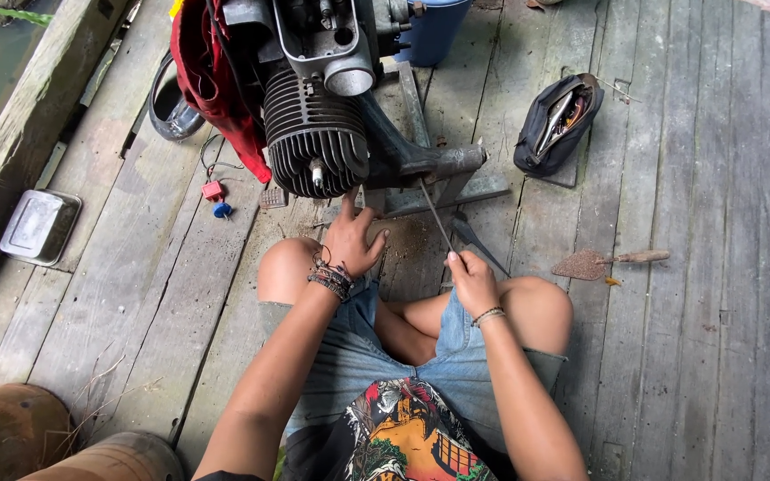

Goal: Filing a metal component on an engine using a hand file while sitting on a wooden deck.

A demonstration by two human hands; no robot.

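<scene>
Nearby, engine (314, 134), tool pouch (556, 122), right hand (472, 281) gripping rod (437, 218), left hand (352, 239) open.

hands and arms: status

left hand (352, 239) extended forward, fingers spread and slightly curled, wrist banded with bracelets. right hand (472, 281) closed in a fist, thumb up, wrist bent, one bracelet. both forearms angled inward from below; legs crossed, knees bare.

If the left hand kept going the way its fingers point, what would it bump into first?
Most likely the finned engine cylinder. The left hand points up the picture, fingertips just below the fins and spark plug. Depth is hard to judge, so it might slip underneath.
</scene>
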